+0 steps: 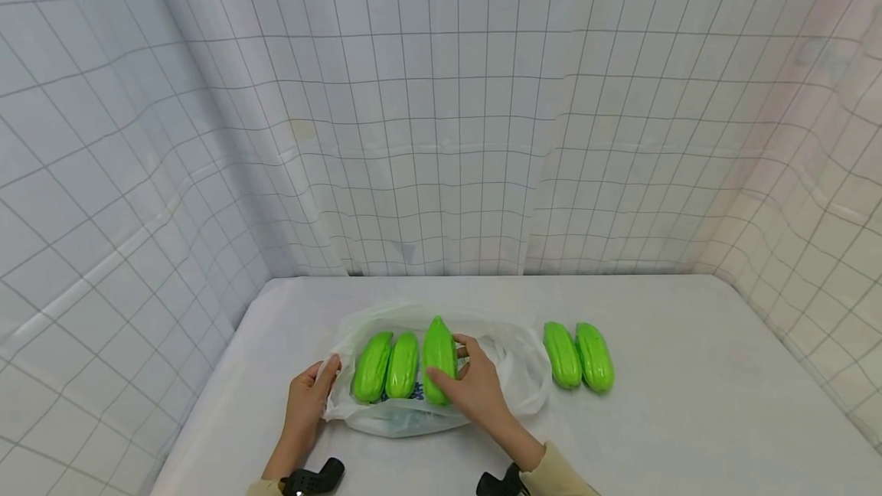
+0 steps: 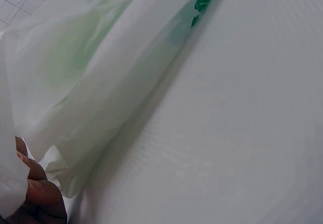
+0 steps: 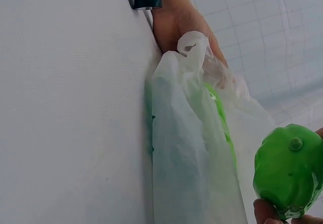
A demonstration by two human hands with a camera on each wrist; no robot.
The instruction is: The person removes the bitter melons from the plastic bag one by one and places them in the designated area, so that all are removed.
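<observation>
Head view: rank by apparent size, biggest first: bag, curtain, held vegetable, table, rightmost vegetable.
1. curtain
2. table
3. bag
4. held vegetable and rightmost vegetable: too alike to rank

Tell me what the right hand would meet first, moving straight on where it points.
Beyond the green gourd in its grip, the right hand would likely meet the neighbouring gourd in the plastic bag, though depth is unclear and it may pass above.

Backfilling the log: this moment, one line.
left hand: holds bag; right hand: holds gourd at bag mouth; in bag: two gourds; on table: two others
</observation>
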